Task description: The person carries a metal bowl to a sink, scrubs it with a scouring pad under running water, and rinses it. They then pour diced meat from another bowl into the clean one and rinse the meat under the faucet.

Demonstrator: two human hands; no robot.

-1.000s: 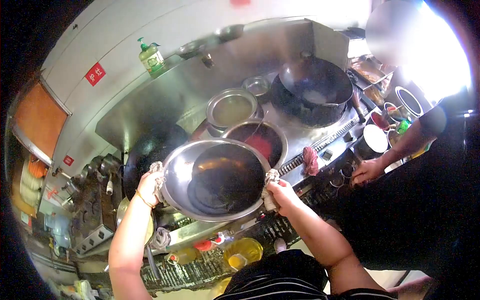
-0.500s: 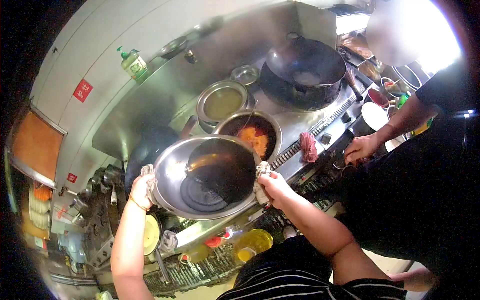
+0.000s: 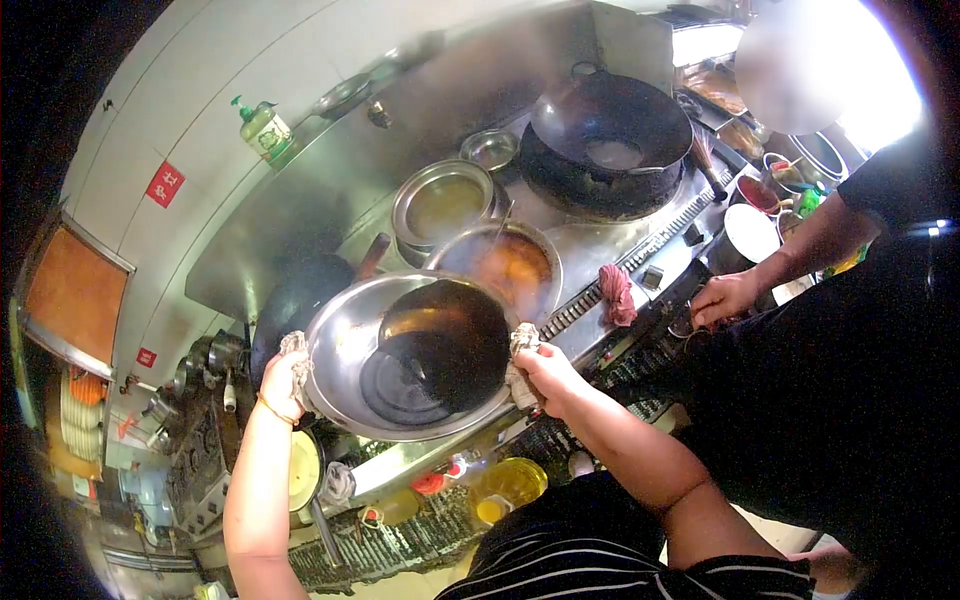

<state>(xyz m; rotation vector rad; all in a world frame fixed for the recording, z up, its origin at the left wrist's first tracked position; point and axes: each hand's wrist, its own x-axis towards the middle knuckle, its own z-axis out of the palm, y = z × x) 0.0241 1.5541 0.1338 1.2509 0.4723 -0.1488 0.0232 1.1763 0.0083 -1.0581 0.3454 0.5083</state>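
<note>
A wide stainless steel basin (image 3: 335, 340) is held out in front of me by its two sides. My left hand (image 3: 282, 385) is closed around a crumpled cloth (image 3: 293, 350) at the left rim. At the right rim my right hand (image 3: 550, 375) grips another cloth (image 3: 522, 345). Much of the basin's inside looks dark, with a brown sheen. Just beyond its far rim stands a pot of reddish-brown broth (image 3: 515, 268) with orange food and a handle sticking out; haze hangs over it.
Behind are a pot of yellowish liquid (image 3: 443, 205), a small metal bowl (image 3: 490, 150) and a large black wok (image 3: 612, 125). A red cloth (image 3: 617, 296) lies on the counter edge. Another person's hand (image 3: 725, 298) is at the right. A jug of yellow oil (image 3: 510, 488) stands below.
The orange food in the broth pot has sunk lower and spread, and haze now rises there. The basin has shifted only slightly, both hands still gripping.
</note>
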